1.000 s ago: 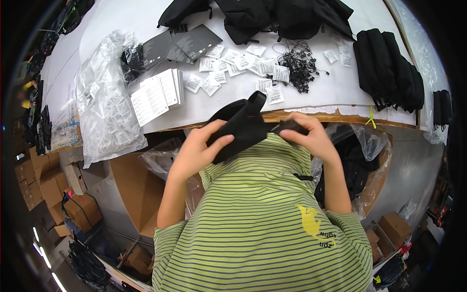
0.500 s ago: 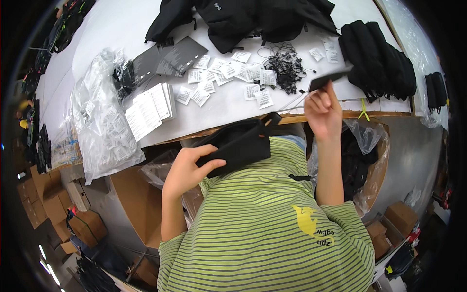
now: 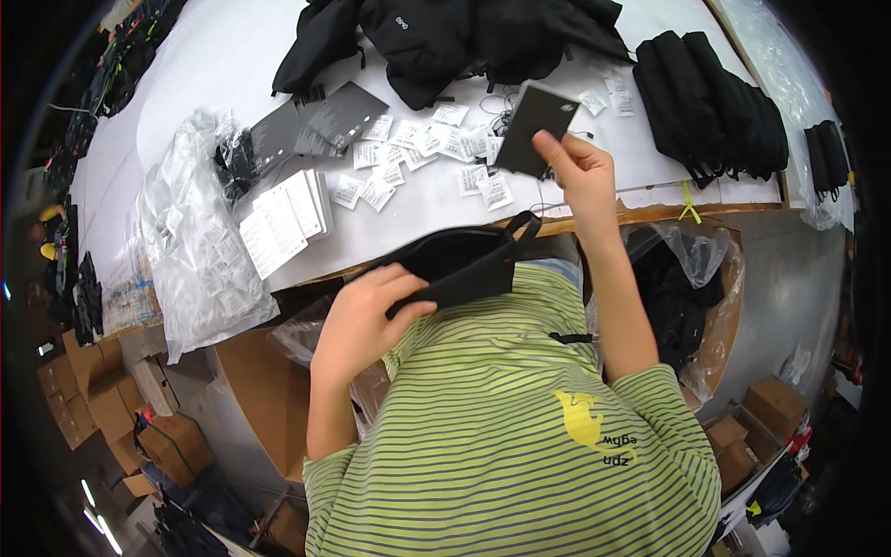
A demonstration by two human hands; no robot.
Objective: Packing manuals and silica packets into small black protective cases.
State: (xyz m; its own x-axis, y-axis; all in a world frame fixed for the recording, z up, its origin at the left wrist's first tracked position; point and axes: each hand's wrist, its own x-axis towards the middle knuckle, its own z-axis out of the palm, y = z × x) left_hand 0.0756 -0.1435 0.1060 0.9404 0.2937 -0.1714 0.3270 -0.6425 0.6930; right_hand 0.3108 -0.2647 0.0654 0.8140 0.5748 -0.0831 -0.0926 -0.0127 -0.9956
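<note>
My left hand [image 3: 367,311] grips the left end of a black fabric pouch [image 3: 473,286] against my body at the table's front edge. Its long mouth gapes upward, and a loop sticks up at the right end. Pinched between thumb and fingers of my right hand [image 3: 587,174] is a dark booklet [image 3: 534,130], raised above the table and apart from the pouch. Behind it, white sachets [image 3: 427,141] lie scattered, and black cords with small tags are partly hidden by the booklet.
A black jacket [image 3: 436,46] is spread at the back. Folded black pouches [image 3: 710,107] lie on the right. To the left are dark booklets [image 3: 343,116], white leaflets [image 3: 278,223] and a clear bag [image 3: 200,241] of sachets. Cardboard boxes [image 3: 269,395] stand below the table.
The booklet has swung left and turned its broad face into view, moving with my right hand toward the middle. The pouch's mouth gapes wider, with my left hand still on it.
</note>
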